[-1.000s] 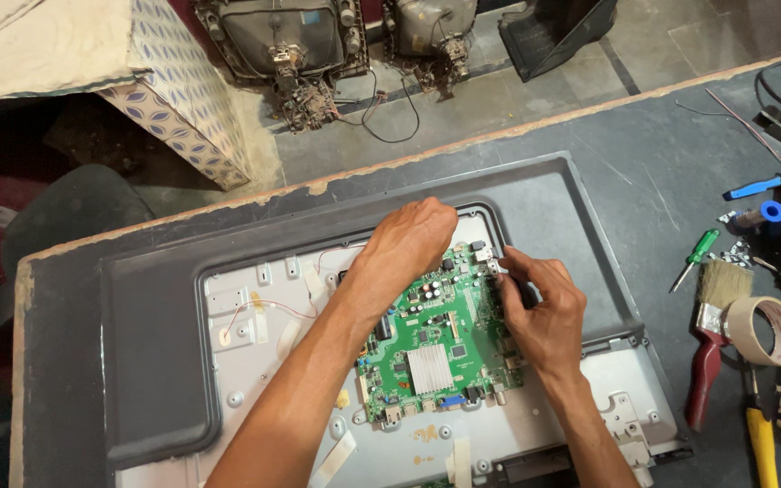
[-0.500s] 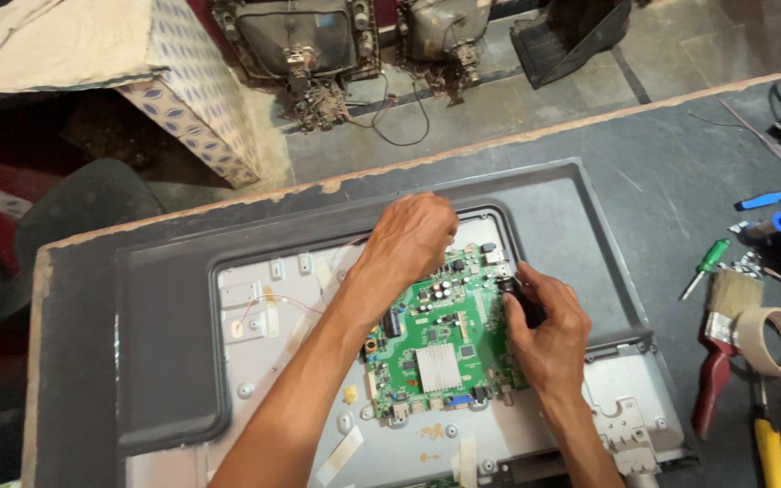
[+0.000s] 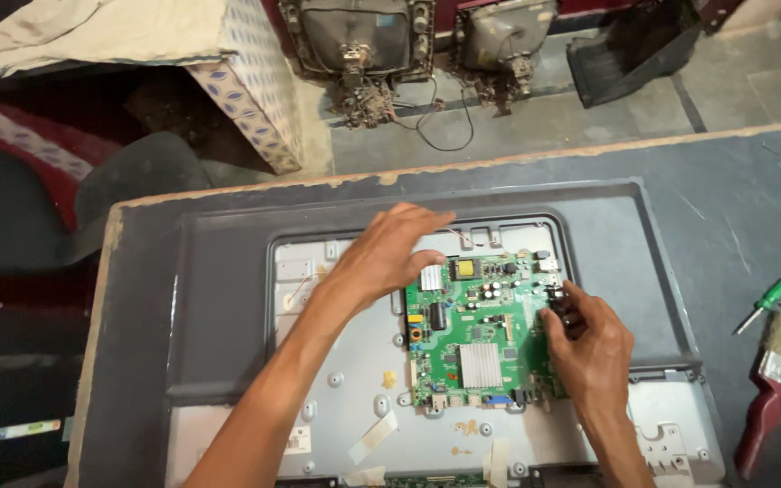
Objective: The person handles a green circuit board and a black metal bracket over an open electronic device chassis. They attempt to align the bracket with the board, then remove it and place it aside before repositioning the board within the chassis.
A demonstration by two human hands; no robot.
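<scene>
The green board (image 3: pixel 476 330) lies in the opened back of a flat TV (image 3: pixel 228 298) on the table (image 3: pixel 743 208). The left hand (image 3: pixel 386 258) rests fingers spread on the board's upper left corner; the right hand (image 3: pixel 589 339) pinches a small dark connector (image 3: pixel 558 303) at its right edge. Steadying the board while pulling straight would likely spare the socket. The TV shell holds only the board, tape and wires
</scene>
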